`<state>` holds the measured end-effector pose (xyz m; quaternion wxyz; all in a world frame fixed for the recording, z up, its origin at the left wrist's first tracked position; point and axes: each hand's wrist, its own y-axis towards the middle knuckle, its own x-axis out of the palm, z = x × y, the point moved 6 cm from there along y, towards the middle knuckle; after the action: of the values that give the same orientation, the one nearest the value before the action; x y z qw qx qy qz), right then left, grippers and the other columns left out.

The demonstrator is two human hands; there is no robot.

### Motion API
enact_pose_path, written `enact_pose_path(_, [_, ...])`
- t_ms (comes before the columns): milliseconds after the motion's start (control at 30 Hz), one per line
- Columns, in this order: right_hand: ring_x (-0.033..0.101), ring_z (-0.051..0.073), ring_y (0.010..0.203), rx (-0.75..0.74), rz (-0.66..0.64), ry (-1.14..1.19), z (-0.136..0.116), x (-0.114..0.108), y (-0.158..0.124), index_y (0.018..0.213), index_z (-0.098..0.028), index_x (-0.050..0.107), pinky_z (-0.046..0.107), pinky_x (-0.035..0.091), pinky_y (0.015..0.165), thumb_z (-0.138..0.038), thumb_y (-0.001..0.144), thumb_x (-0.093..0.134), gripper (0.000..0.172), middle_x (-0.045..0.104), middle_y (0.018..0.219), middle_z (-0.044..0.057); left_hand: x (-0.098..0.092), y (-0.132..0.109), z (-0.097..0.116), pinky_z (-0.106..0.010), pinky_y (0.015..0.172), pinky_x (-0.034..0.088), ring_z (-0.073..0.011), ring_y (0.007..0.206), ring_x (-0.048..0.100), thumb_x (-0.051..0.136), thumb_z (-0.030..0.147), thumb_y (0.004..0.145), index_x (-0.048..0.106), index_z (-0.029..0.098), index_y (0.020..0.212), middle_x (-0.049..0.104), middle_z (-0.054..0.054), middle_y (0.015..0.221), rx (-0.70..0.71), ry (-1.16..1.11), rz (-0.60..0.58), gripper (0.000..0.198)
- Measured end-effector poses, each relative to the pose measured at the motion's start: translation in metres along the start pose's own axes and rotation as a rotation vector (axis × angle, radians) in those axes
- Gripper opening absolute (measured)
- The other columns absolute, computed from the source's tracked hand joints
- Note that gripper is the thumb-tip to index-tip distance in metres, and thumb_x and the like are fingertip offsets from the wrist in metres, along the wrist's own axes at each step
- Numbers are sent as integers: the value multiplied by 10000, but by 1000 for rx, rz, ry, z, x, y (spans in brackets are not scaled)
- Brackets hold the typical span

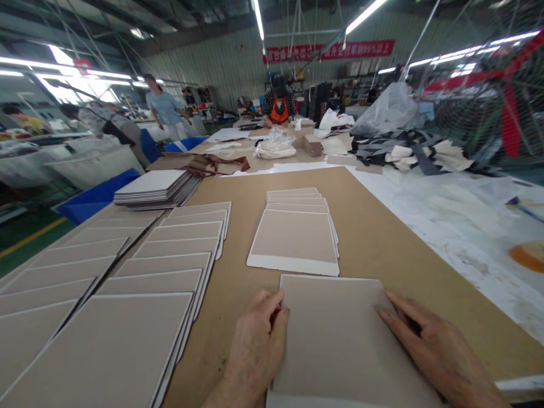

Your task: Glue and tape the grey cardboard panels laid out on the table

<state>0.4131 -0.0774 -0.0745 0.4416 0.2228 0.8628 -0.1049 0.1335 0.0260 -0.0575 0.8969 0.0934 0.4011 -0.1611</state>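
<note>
A flat taupe panel (335, 340) with pale edges lies in front of me at the near side of the table. My left hand (260, 334) pinches its left edge between thumb and fingers. On the opposite side my right hand (425, 334) grips the right edge, thumb on top and fingers along the rim. Just beyond the panel rests a fanned stack of similar panels (293, 235), the front one showing a white strip along its near edge. The undersides of the fingers are hidden.
Overlapping rows of taupe panels (127, 334) cover the left side of the brown board (361, 226). A neat pile of panels (148, 187) stands behind them. Dark and cream scraps (425, 150) lie at the back right, near a large fan (505, 85). Another person (279, 105) works at the far end.
</note>
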Motion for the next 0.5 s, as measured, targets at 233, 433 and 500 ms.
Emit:
enact_pose_path(233, [679,236,792,-10,12,5,-1,1,2,1110,-213,711,347,548,735,-600,819,482,536,735,911,50,2,-2,-2,-279,760,465,-178,876,616,420,280,915,627,217,1122,608,-38,935,2,33,-7,299])
enact_pose_path(433, [676,216,773,-12,4,-18,-4,2,2,1136,-198,695,324,535,735,-549,848,457,513,726,867,47,2,1,-3,-270,692,500,-175,805,640,418,341,922,630,232,1116,621,-29,894,52,103,7,308])
enact_pose_path(500, [675,214,774,-14,-13,-36,-6,2,2,1160,-192,684,323,531,732,-530,862,444,511,726,872,49,3,1,-6,-262,689,513,-170,811,649,423,361,926,623,239,1133,627,-27,910,83,111,10,313])
